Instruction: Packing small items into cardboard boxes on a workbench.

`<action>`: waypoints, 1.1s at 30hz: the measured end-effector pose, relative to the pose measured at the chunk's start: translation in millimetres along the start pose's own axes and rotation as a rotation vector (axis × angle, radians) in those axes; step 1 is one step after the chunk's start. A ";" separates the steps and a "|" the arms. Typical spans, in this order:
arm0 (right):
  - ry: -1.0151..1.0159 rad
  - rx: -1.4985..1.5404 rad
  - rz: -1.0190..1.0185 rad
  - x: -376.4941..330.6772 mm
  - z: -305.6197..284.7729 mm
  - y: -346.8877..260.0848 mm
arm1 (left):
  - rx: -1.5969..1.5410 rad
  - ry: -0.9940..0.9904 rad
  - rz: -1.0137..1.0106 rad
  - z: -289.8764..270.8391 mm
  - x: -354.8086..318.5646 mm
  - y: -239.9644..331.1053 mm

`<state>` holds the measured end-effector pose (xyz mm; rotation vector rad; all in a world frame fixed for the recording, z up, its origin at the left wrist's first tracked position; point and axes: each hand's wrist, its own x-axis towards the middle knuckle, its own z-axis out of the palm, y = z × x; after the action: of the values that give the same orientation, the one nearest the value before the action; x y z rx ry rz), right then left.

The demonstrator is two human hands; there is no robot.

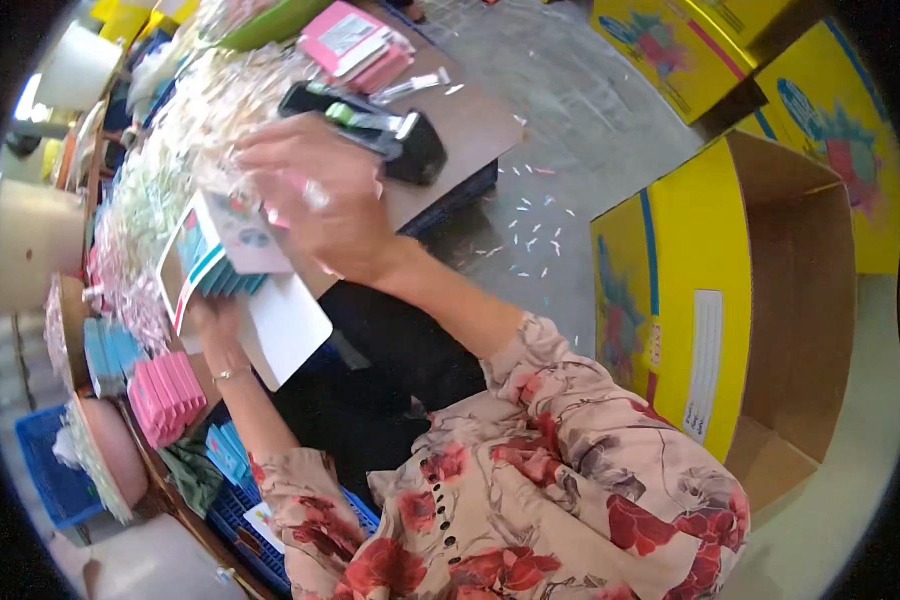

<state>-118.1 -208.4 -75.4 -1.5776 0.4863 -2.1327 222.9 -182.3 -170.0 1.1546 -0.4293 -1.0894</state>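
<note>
two hands (320, 195), brown tabletop (480, 130), grey floor (560, 95)

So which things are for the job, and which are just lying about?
Probably for the job:
White box, at the left hand
Teal packs in it

Seemingly just lying about:
Open yellow carton
Small floor scraps
Blue basket

A packing workshop: worktable (482, 135), pale heap of small items (205, 115), pink packs (168, 398), yellow cartons (698, 235).
</note>
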 end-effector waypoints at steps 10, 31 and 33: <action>0.367 -1.046 1.003 -131.7 -333.6 222.1 | 0.657 0.505 0.627 84.1 -191.3 -49.4; -0.263 -1.220 1.050 -188.5 -354.3 377.8 | 1.559 -0.972 0.987 388.5 -118.2 -215.0; -0.392 -1.263 0.859 -201.6 -352.0 377.7 | 1.557 -1.015 0.933 390.5 -117.5 -213.7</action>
<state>-351.8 -410.1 -535.7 -1.7009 2.1241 -0.7378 -226.4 -282.4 -176.0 1.2317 -2.6177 -0.2206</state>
